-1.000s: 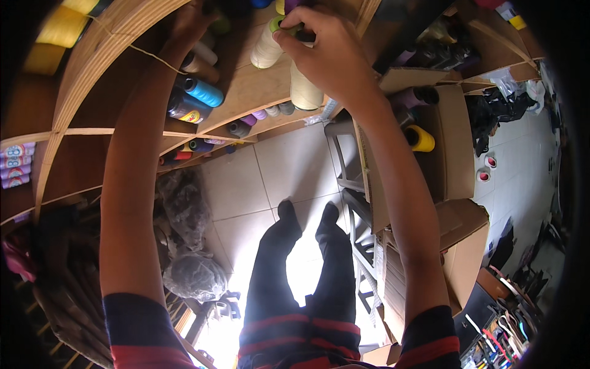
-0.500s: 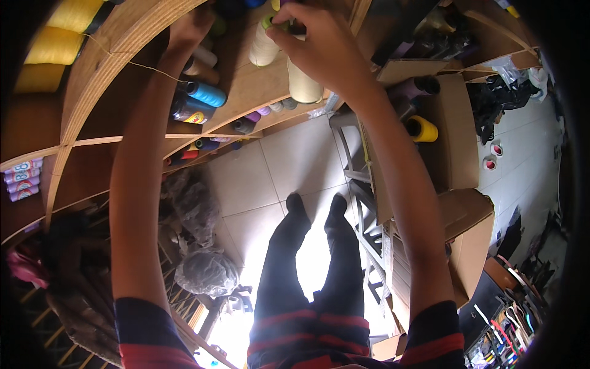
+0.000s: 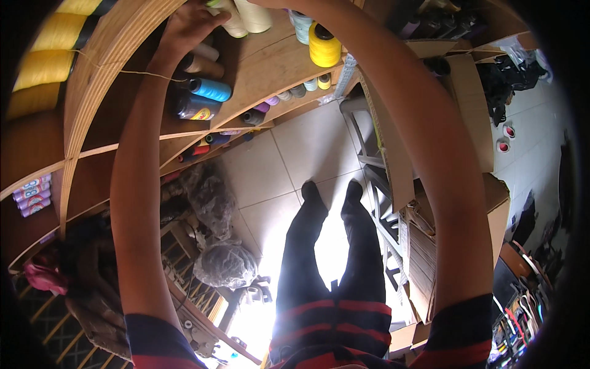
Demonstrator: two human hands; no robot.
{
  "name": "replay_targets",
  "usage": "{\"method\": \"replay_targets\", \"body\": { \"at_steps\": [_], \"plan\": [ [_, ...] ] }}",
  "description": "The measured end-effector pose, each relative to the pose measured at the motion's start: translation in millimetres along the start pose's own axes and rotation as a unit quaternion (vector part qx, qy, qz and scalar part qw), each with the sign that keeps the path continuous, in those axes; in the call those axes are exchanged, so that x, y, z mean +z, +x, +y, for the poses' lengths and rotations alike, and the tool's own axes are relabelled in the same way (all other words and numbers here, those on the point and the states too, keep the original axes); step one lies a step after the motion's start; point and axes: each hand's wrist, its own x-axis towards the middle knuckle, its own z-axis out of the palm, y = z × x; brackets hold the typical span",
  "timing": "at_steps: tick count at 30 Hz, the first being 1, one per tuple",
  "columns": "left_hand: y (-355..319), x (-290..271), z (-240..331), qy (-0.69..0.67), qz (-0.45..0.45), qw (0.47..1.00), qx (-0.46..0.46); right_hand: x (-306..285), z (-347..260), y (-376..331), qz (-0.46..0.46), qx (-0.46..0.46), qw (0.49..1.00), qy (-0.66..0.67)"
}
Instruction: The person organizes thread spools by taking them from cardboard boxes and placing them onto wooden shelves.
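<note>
Up at the top edge, my left hand (image 3: 192,26) is at a wooden shelf, its fingers closed against a cream thread cone (image 3: 233,23) with a green tip. A second cream thread cone (image 3: 255,16) lies right beside it. My right hand (image 3: 284,3) is mostly cut off by the top edge, close to the second cone; its fingers hardly show, so its grip is hidden. Below my right wrist stand a yellow thread cone (image 3: 324,46) and a pale blue thread cone (image 3: 301,27). Near my left wrist lie a bright blue spool (image 3: 211,90) and a brown spool (image 3: 203,66).
Yellow thread cones (image 3: 46,37) fill the shelf at far left, and a loose thread (image 3: 144,73) runs across the upright. Open cardboard boxes (image 3: 464,104) stand at right beside a grey plastic chair (image 3: 362,135). A clear plastic bag (image 3: 225,264) lies at lower left.
Both cream cones have moved up and left, farther into the shelf. My right hand has shifted up and mostly out of view, and the yellow and pale blue cones now show.
</note>
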Motion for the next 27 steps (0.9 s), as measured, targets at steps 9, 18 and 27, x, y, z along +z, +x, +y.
{"method": "replay_targets", "body": {
  "at_steps": [9,18,27],
  "plan": [
    [45.4,3.8,-55.9,0.172,0.084,0.981,0.034,46.7,46.1,38.1,0.114,0.006,0.991,0.071],
    [86.5,-6.8,-120.4,0.308,0.098,0.937,0.134,68.9,64.8,40.4,0.155,0.099,0.962,0.202],
    [84.1,-8.3,-123.8,0.325,0.089,0.933,0.127,85.9,71.8,43.6,0.173,0.131,0.954,0.206]
  ]
}}
